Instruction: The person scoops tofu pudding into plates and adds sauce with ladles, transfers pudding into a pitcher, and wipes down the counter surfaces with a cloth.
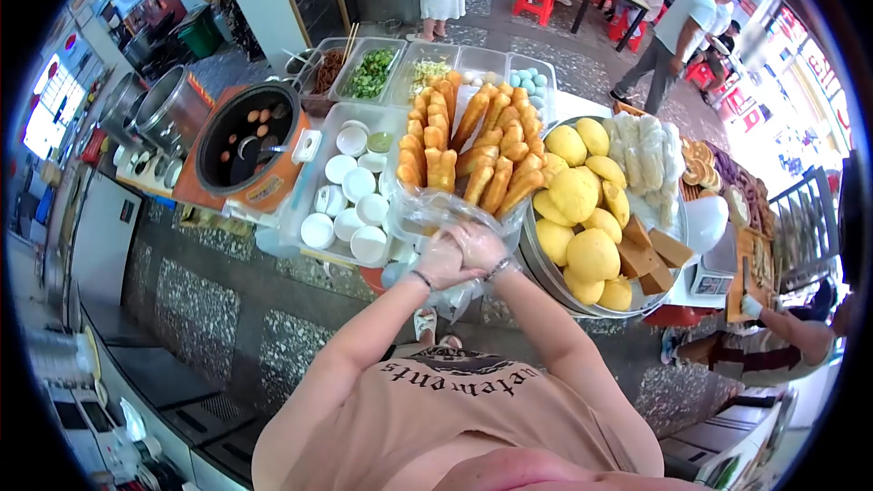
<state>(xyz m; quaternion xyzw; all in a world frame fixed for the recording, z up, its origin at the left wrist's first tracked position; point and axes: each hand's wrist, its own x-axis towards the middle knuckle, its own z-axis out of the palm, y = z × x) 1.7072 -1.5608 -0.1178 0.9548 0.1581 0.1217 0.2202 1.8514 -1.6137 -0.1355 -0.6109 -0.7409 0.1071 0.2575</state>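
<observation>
My left hand [479, 248] and my right hand [443, 262] meet in front of the counter, both in clear plastic gloves. Their fingers are pressed together, the left over the right. Clear plastic film [436, 211] lies just beyond them, at the near edge of a tray heaped with golden fried dough sticks [441, 168]. More thin plastic hangs below the hands; whether the fingers grip it is unclear. Left of the hands, small white bowls [358, 184] sit in a clear tub. On the right a round metal tray holds yellow buns [573, 194] and brown blocks [639, 259].
A black pot [236, 150] with eggs and a ladle stands at the left. Tubs of chopped greens [372, 71] and pale blue eggs [527, 81] line the back. Wrapped rolls [644, 159] and a scale [712, 283] are right, where another person's gloved hand [751, 307] shows.
</observation>
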